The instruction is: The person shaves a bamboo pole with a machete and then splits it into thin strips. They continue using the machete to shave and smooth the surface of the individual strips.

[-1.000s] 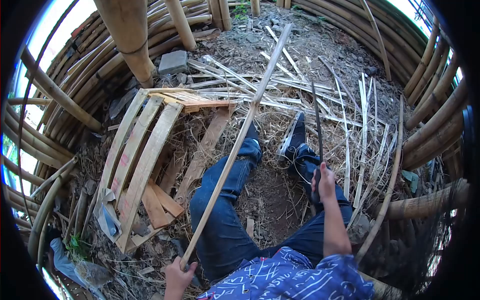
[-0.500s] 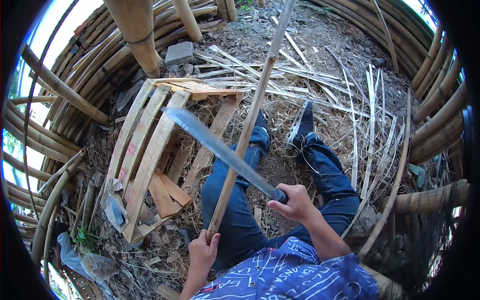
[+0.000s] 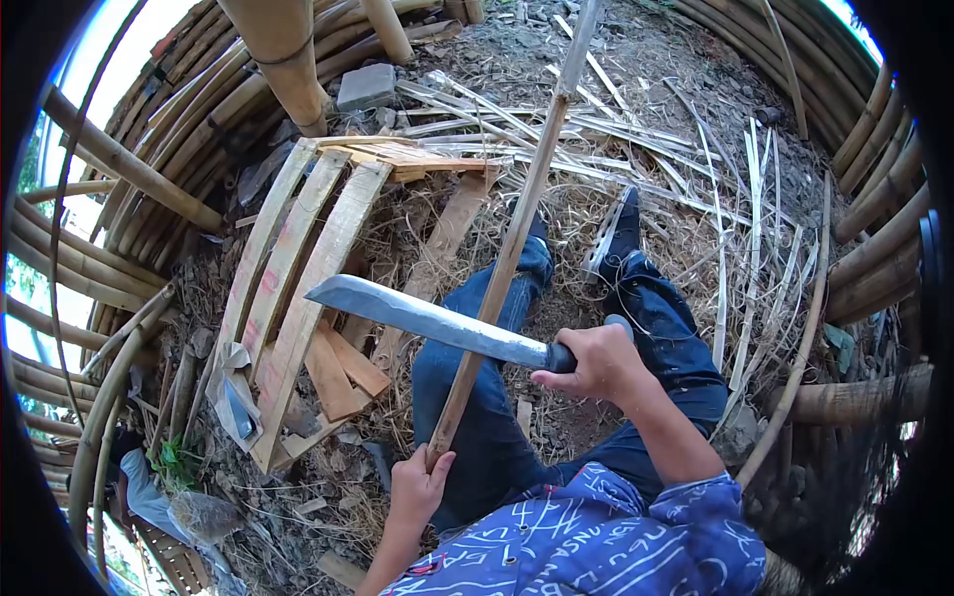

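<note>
A long bamboo strip (image 3: 517,233) slants up and away across my left thigh. My left hand (image 3: 417,487) is closed round its near end. In my right hand (image 3: 596,363) is the dark handle of a machete (image 3: 427,316), fingers wrapped round it. The broad blade points left and crosses over the strip just above my left knee, its squared tip overlapping the slatted wooden crate in this view. My legs in blue jeans (image 3: 681,348) stretch forward on either side of the bare ground.
To the left lies the slatted wooden crate (image 3: 316,263) with loose board pieces (image 3: 333,372) by it. Thin pale bamboo slivers (image 3: 636,149) litter the ground ahead and right. A grey block (image 3: 366,87) sits near a thick bamboo post (image 3: 278,60). Stacked bamboo poles (image 3: 879,238) line both sides.
The machete has swung down to a flatter angle, its blade now lying across the strip lower down. My right hand has shifted slightly right. The whole view has drifted a little.
</note>
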Available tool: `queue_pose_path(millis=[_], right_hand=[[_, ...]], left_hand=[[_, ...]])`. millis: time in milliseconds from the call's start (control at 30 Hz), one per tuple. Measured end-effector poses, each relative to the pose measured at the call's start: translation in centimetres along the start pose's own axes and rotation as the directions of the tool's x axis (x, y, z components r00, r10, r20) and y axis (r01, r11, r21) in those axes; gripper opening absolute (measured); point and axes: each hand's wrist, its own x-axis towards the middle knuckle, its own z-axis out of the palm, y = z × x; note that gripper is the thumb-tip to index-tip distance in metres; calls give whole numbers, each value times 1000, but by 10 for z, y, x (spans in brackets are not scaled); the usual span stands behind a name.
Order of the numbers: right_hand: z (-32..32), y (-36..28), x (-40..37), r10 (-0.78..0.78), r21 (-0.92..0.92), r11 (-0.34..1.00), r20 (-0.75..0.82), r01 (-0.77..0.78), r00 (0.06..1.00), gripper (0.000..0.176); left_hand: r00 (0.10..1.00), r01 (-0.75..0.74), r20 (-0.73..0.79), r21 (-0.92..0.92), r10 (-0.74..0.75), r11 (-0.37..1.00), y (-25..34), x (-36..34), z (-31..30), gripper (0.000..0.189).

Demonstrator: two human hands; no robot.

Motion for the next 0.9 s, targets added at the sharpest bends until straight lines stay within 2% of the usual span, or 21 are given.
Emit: queue_pose_path(millis=[100,233,300,367,433,567,633,667,733,900], right_hand=[[-2,-7,-4,-65,-17,998,35,65,997,66],[4,-6,-1,-58,17,998,25,58,998,67],[3,-1,3,29,-4,1000,34,-29,999,67],[6,11,8,3,-34,999,1,-3,1000,66],[4,12,12,23,-49,999,37,-21,999,61],[9,15,11,12,-48,999,17,-11,1000,62],[13,18,9,-61,-27,998,-83,59,995,61],[13,16,7,-64,-26,998,-81,62,995,61],[15,10,0,-103,-19,995,-163,101,981,60],[34,-19,-15,-169,-15,986,-105,169,980,66]], left_hand=[[1000,-7,-4,10,7,1000,4,0,0,35],[1000,-13,6,-1,13,1000,8,3,-1,34],[1000,7,18,-16,-7,1000,12,3,-3,34],[999,29,29,-34,-28,999,13,2,-5,34],[1000,11,19,-25,-10,1000,13,2,-4,33],[999,44,29,-38,-42,998,10,3,-2,32],[1000,7,17,-14,-6,1000,8,3,-2,31],[1000,10,15,-14,-10,1000,7,3,-1,31],[1000,17,2,-69,-17,997,4,4,2,30],[999,39,13,-77,-39,996,14,6,1,27]])
